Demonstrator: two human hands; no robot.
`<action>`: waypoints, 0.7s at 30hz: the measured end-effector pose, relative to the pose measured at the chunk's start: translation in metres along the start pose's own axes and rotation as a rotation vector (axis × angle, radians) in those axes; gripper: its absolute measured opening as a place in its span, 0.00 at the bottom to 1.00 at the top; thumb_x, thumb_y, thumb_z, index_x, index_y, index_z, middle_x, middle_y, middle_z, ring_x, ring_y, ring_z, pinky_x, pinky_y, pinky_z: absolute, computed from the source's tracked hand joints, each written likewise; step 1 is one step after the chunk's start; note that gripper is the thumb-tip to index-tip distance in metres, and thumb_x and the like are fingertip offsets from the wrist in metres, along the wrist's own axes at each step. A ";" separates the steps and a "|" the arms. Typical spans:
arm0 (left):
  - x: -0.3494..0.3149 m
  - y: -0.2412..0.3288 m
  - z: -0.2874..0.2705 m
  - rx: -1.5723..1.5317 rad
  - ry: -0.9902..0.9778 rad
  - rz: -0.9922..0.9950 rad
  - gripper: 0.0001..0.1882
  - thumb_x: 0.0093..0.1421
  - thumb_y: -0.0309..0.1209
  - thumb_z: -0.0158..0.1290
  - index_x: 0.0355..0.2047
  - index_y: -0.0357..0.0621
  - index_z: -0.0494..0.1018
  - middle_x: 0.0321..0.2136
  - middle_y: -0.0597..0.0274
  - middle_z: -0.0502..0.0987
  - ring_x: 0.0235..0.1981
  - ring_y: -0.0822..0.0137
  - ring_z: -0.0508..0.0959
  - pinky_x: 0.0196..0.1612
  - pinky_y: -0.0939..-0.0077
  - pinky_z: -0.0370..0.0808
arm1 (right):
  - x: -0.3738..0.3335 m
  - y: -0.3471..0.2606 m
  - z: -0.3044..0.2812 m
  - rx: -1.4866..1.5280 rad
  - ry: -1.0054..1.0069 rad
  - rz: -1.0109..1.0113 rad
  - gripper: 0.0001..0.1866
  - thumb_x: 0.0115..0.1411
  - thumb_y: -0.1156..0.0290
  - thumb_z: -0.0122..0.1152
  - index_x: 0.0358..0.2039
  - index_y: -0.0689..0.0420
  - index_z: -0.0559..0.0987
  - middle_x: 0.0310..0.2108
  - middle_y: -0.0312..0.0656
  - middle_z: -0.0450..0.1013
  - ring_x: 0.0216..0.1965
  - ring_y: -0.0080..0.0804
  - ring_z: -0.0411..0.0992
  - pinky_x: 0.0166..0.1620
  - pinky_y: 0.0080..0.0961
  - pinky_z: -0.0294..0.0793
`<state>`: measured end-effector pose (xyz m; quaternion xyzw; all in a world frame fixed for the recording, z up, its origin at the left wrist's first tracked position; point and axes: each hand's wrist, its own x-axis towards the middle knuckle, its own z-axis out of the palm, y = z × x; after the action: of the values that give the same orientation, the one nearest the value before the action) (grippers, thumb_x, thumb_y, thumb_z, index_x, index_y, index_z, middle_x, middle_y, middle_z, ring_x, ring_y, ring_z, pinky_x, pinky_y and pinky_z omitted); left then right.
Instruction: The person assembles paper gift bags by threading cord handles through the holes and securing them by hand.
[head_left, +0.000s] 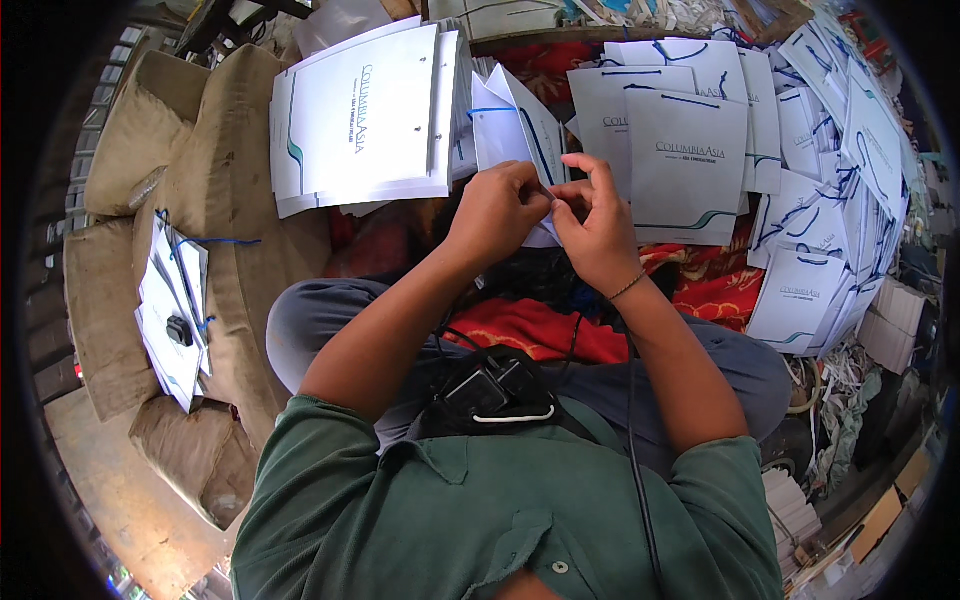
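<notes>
A white paper bag [535, 125] with a blue-green curve on its side stands slightly spread in front of me, and a bit of blue cord [492, 109] crosses its upper part. My left hand [503, 208] is closed in a pinch at the bag's near end. Against it, my right hand [597, 228] also pinches with thumb and fingertips, its index finger raised beside the bag. The fingertips of both hands meet. What lies between them is too small and too covered to make out.
Left of the bag lies a thick stack of flat white bags [335, 125] with punched holes. Finished bags with blue cord handles [688, 190] lie on red cloth at right, with a larger heap [800, 290] beyond. More bags [170, 320] and a small black object rest on the brown sofa [235, 150].
</notes>
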<state>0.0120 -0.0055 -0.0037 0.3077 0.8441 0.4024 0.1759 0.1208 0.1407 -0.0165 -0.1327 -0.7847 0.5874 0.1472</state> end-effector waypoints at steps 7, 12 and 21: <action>0.002 -0.005 0.001 0.081 0.037 0.065 0.10 0.60 0.29 0.63 0.32 0.32 0.76 0.31 0.42 0.81 0.33 0.44 0.83 0.39 0.55 0.78 | 0.004 0.000 -0.004 -0.052 0.017 -0.057 0.28 0.65 0.81 0.63 0.65 0.57 0.69 0.42 0.56 0.85 0.45 0.53 0.86 0.51 0.42 0.84; 0.003 -0.007 0.000 0.003 0.008 0.052 0.09 0.62 0.28 0.62 0.37 0.32 0.80 0.35 0.44 0.85 0.38 0.48 0.87 0.45 0.59 0.82 | 0.003 0.004 -0.004 0.035 0.009 0.006 0.28 0.66 0.81 0.62 0.65 0.57 0.69 0.42 0.57 0.85 0.44 0.54 0.86 0.51 0.42 0.84; 0.003 -0.002 -0.003 -0.031 -0.050 0.001 0.09 0.65 0.28 0.63 0.40 0.32 0.82 0.37 0.44 0.87 0.40 0.50 0.88 0.49 0.62 0.82 | 0.003 0.001 -0.003 -0.013 0.023 -0.037 0.27 0.65 0.81 0.61 0.65 0.56 0.70 0.41 0.58 0.85 0.44 0.55 0.86 0.51 0.43 0.84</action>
<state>0.0071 -0.0058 -0.0042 0.3153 0.8330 0.4075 0.2015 0.1195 0.1449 -0.0167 -0.1260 -0.7890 0.5780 0.1661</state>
